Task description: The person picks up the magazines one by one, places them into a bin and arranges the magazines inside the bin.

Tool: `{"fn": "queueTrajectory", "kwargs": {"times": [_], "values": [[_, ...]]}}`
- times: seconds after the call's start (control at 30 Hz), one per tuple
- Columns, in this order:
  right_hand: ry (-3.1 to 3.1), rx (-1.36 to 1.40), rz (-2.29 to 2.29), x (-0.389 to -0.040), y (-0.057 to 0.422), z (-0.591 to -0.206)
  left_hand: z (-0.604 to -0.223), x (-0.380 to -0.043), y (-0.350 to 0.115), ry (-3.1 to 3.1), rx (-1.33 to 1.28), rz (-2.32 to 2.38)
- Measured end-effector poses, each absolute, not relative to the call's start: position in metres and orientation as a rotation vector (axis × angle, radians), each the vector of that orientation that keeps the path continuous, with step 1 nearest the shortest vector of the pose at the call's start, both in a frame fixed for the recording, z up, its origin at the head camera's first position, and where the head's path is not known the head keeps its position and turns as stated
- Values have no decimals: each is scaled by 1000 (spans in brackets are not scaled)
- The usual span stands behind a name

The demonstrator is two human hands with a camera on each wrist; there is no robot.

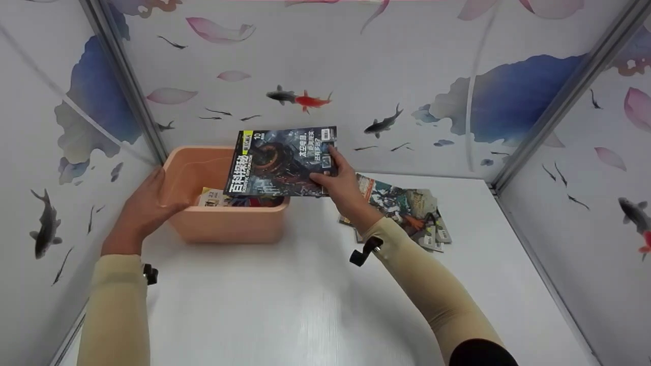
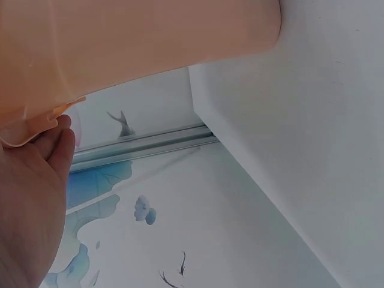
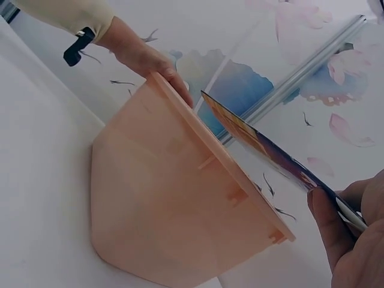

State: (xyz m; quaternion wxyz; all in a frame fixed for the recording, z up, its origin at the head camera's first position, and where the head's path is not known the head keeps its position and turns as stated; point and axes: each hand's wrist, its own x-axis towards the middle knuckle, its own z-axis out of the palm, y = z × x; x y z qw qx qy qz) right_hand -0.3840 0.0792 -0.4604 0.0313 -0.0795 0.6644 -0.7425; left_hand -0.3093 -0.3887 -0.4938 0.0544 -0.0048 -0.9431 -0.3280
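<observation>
My right hand (image 1: 347,189) pinches the right edge of a dark-covered magazine (image 1: 282,165), thumb on top. The magazine hangs over the right half of a peach plastic bin (image 1: 229,226) and hides part of its inside. Seen from the right wrist, the magazine (image 3: 264,147) is tilted above the bin's rim (image 3: 222,159). My left hand (image 1: 145,207) grips the bin at its left rim. In the left wrist view, the fingers of that hand (image 2: 30,204) curl under the rim's lip. More magazines (image 1: 212,197) lie inside the bin, partly covered.
To the right of the bin, several overlapping magazines (image 1: 402,208) lie on the white table (image 1: 305,295), close under my right wrist. Printed panels (image 1: 417,46) with metal corner posts (image 1: 122,76) enclose the table at the back and sides.
</observation>
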Motion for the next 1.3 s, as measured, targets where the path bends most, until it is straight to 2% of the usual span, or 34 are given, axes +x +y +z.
{"fn": "queueTrajectory", "kwargs": {"times": [1.3], "values": [[2158, -357, -2199, -382, -2, -455, -494, -310, -387, -2888, -1, -1006]]}}
